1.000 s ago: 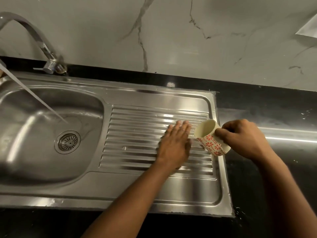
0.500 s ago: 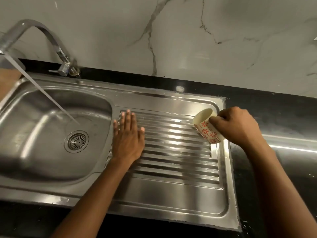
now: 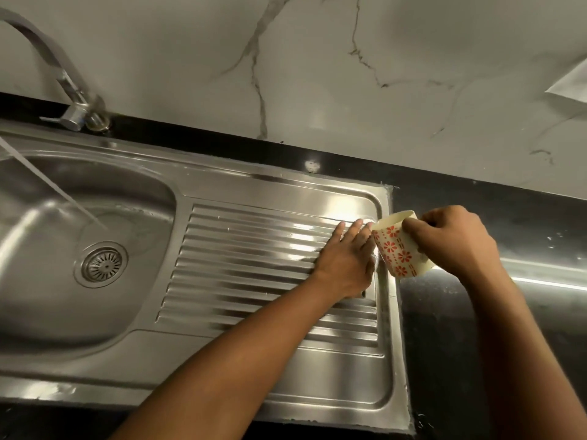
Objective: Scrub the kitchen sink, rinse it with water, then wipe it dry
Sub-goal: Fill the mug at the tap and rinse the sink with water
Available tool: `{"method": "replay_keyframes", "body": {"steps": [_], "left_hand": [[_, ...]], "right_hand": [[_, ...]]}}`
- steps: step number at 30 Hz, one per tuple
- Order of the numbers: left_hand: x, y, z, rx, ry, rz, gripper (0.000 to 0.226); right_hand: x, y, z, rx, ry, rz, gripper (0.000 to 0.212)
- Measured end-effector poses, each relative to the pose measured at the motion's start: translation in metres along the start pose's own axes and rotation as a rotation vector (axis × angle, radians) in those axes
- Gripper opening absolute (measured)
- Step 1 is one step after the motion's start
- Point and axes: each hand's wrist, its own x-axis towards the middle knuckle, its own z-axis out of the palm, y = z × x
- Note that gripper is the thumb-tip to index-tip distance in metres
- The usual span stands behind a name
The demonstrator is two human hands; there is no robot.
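The steel sink (image 3: 222,185) has a basin at the left with a round drain (image 3: 103,264) and a ribbed drainboard (image 3: 241,265) at the right. Water runs from the tap (image 3: 74,100) in a thin stream into the basin. My left hand (image 3: 344,260) lies flat, fingers straight, on the right end of the drainboard ribs. My right hand (image 3: 451,241) grips a cream cup with red flowers (image 3: 398,252), tilted with its mouth toward the drainboard's right rim, just beside my left fingers.
A black countertop (image 3: 508,312) surrounds the sink and runs off to the right. A marble-look wall (image 3: 317,74) stands behind. A white sheet corner (image 3: 571,84) shows at the far right on the wall.
My left hand slid from the right of the drainboard to its left end, then back to the right end beside the cup. The cup stays tilted at the right rim.
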Motion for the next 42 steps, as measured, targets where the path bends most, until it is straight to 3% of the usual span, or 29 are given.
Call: {"method": "replay_keyframes", "body": {"steps": [6,11,17,22,25,29,31,37,42], "left_hand": [[0.009,0.001,0.004,-0.023,0.011,-0.035,0.067],[0.015,-0.007,0.003,-0.044,0.032,-0.086,0.073],[-0.007,-0.065,-0.003,-0.027,0.101,-0.387,0.068],[-0.045,-0.109,-0.015,-0.044,0.140,-0.680,0.075],[-0.037,-0.095,-0.016,-0.020,0.147,-0.577,0.074],[0.008,-0.064,-0.017,-0.080,0.068,-0.157,0.071],[0.022,-0.063,-0.015,-0.032,0.013,-0.037,0.071],[0.001,-0.110,-0.020,0.009,0.069,-0.096,0.066],[-0.062,-0.186,-0.030,0.014,0.138,-0.289,0.064]], "right_hand": [[0.011,-0.003,0.011,-0.135,-0.049,0.019,0.035],[0.012,-0.019,0.016,-0.163,-0.002,-0.075,0.035],[0.008,-0.025,0.022,-0.091,-0.018,-0.219,0.034],[0.010,-0.014,0.023,0.193,-0.064,-0.159,0.029],[0.009,-0.015,0.021,0.268,-0.047,-0.139,0.029],[0.009,-0.021,0.020,0.241,-0.033,-0.136,0.028],[0.010,-0.024,0.020,0.210,-0.027,-0.136,0.029],[0.009,-0.044,0.026,0.204,-0.053,-0.162,0.024],[0.012,-0.074,0.040,0.138,-0.078,-0.199,0.028]]}}
